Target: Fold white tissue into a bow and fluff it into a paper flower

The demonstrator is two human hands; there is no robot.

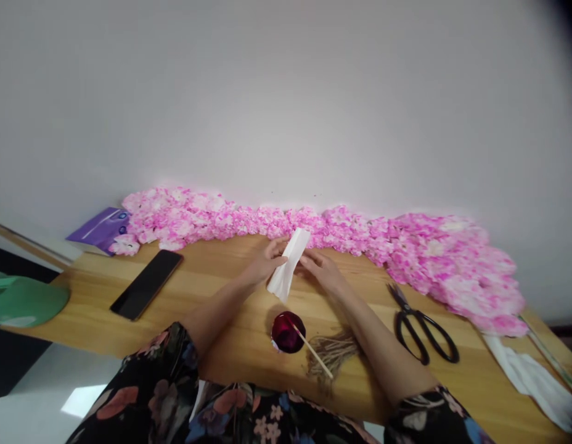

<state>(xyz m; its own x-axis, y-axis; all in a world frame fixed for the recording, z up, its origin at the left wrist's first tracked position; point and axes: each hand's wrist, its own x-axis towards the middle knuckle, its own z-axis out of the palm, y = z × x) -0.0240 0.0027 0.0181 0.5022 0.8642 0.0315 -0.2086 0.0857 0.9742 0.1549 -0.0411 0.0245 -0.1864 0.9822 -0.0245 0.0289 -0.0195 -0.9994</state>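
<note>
Above the middle of the table, both hands hold a folded strip of white tissue paper point(290, 265), tilted with its top leaning right. My left hand point(270, 260) pinches its left edge, thumb in front. At the right edge, my right hand point(319, 267) has its fingers closed against the paper, with some fingertips hidden behind it. Just below stands a small dark red bowl point(286, 342) with a thin wooden stick point(317, 357) resting across its rim. Beside the bowl lies a bundle of thin brown strands point(335, 353), partly under my right forearm.
Pink artificial flowers point(198, 213) line the table's back edge along the wall. Black-handled scissors point(418, 324) lie at right, near a white cloth point(533, 376). On the left are a phone point(147, 285), a purple packet point(100, 229) and a green object point(29, 300) at the table edge.
</note>
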